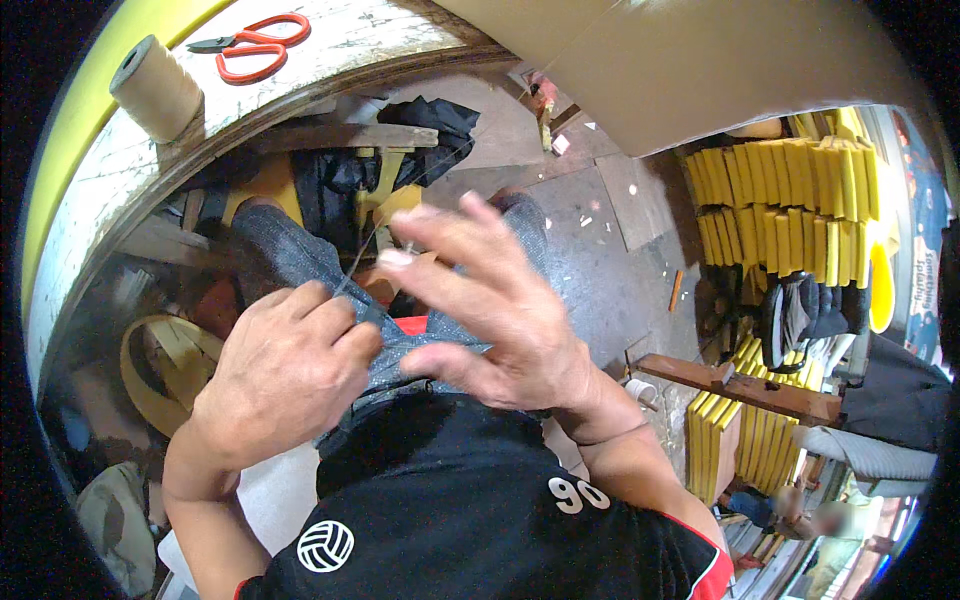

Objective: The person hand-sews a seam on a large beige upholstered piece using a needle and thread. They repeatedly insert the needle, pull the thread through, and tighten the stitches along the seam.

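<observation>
Greyish and thin, a thread-like strand (357, 262) slants up above speckled dark trousers (290, 245) from the left hand (288, 375), whose fingers are curled tight on its lower end, toward the right hand (500, 320), whose blurred fingers are spread wide; whether these touch it, I cannot tell. Beyond, a cylindrical beige spool (158, 92) and red-handled scissors (238, 40) rest on a scuffed white counter (385, 28), while grey floor (572, 225) with scattered scraps reaches toward stacked yellow slabs (800, 185).

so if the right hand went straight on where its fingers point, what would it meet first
The right hand would probably first meet the thin strand running up from the left hand, though its depth is unclear.
</observation>
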`<state>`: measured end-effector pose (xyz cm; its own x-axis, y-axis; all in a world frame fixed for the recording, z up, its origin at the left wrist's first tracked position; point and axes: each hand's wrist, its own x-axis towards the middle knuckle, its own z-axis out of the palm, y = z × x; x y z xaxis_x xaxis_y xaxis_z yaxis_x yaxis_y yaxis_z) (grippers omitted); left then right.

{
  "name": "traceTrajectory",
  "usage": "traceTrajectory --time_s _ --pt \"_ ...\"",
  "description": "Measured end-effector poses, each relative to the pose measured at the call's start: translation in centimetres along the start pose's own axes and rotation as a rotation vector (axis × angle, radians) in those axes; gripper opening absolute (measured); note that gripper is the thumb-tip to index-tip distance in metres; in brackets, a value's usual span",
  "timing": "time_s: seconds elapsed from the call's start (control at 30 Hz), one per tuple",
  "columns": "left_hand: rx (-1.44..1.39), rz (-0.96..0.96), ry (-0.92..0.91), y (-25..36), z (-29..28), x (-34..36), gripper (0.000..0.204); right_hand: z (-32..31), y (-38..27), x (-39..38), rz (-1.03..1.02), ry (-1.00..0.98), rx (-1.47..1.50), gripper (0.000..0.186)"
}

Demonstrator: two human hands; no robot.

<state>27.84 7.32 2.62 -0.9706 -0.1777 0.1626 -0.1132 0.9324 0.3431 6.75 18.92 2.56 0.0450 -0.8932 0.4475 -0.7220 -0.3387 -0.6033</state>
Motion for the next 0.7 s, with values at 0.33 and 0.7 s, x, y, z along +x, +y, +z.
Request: traceTrajectory --time_s 0.33,0.7 --pt "-0.303 0.0 0.345 -1.7 4.4 5.0 0.016 -0.5 1.8 -3.9 0.332 0.147 0.147 0.021" --pt "-1.223 -0.202 0.591 -5.3 11.3 16.6 0.033 -3.2 6.6 -2.1 0.348 0.515 -0.084 0.012"
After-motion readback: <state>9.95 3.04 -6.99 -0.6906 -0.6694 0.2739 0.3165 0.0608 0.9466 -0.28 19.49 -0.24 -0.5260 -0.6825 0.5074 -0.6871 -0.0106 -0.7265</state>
